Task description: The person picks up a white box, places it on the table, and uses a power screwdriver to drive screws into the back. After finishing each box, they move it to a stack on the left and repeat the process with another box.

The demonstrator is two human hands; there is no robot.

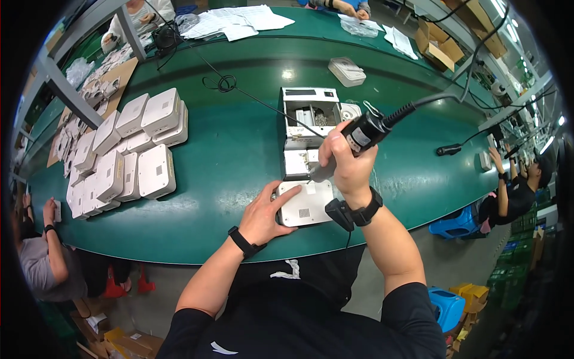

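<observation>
1 white box just on the near side of 1 parts holder, left hand spread wide on it. Right hand wrapped round 1 power screwdriver, tip near box's far edge. Beyond the holder, 1 loose box; well left, over ten piled boxes.

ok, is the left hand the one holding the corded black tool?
No, the right hand grips the corded black tool, while the left hand rests on the white case.
</observation>
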